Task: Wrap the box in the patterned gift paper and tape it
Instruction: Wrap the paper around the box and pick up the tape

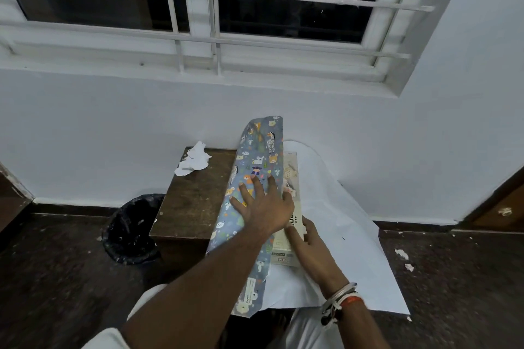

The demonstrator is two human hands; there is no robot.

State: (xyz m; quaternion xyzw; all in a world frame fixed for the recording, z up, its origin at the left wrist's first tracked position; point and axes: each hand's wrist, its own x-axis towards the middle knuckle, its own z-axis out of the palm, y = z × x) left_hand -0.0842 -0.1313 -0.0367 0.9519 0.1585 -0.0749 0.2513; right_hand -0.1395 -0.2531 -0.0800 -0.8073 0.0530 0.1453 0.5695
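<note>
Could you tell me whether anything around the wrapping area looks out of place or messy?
Yes: crumpled white paper scraps lie on the wooden table's far left corner, and small white bits litter the dark floor at right.

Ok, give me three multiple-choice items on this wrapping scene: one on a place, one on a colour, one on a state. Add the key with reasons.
1. Where does the crumpled white paper lie?
A. In the bin
B. On the wooden table's far left corner
C. On the box

2. What is the gift paper's printed ground colour?
A. Blue-grey
B. Red
C. Green

3. How far is the box wrapped?
A. Fully
B. Partly, one flap folded over
C. Not touched by paper

Key: B, it sits on the wooden table; A, animals on blue-grey; B, the left hand presses the flap, the box's right strip still bare beside the right hand.
</note>
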